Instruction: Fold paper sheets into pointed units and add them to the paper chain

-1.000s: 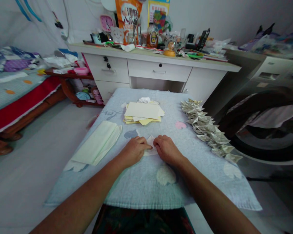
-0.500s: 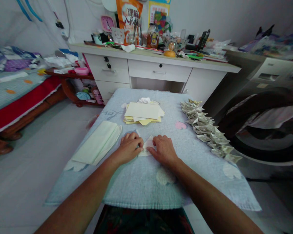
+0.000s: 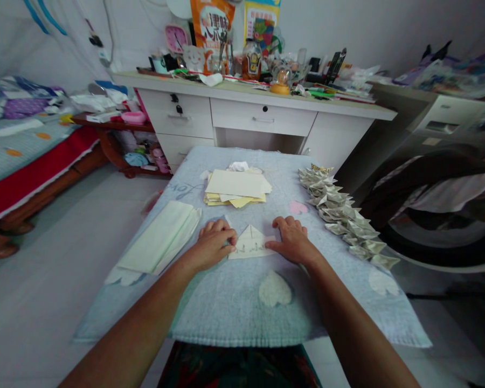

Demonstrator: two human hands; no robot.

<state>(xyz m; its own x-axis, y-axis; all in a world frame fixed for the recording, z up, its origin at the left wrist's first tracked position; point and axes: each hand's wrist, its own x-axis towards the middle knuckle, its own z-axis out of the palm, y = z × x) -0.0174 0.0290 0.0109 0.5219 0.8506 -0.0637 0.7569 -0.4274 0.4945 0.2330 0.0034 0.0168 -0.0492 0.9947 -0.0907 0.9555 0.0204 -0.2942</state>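
A small sheet of folded paper (image 3: 250, 245) lies on the cloth-covered table. Its top forms a peak with a crease down the middle, and dark marks run along its lower band. My left hand (image 3: 214, 245) is closed at the paper's left corner, fingers curled and thumb against the edge. At the right end, my right hand (image 3: 294, 241) rests with its thumb on the paper and its fingers stretched apart. Behind the hands sits a stack of cream and yellow paper sheets (image 3: 236, 183). Larger pale folded sheets (image 3: 161, 234) lie left of my left hand.
Several folded grey paper pieces (image 3: 339, 215) line the table's right side in a row. A white crumpled piece (image 3: 238, 166) sits behind the stack. Beyond the table stands a cluttered white desk (image 3: 262, 113); a washing machine (image 3: 444, 178) is at right, a bed (image 3: 28, 145) at left.
My right hand has slid to the right along the folded paper, uncovering its peak and marked lower band. My left hand has stayed at the left corner.
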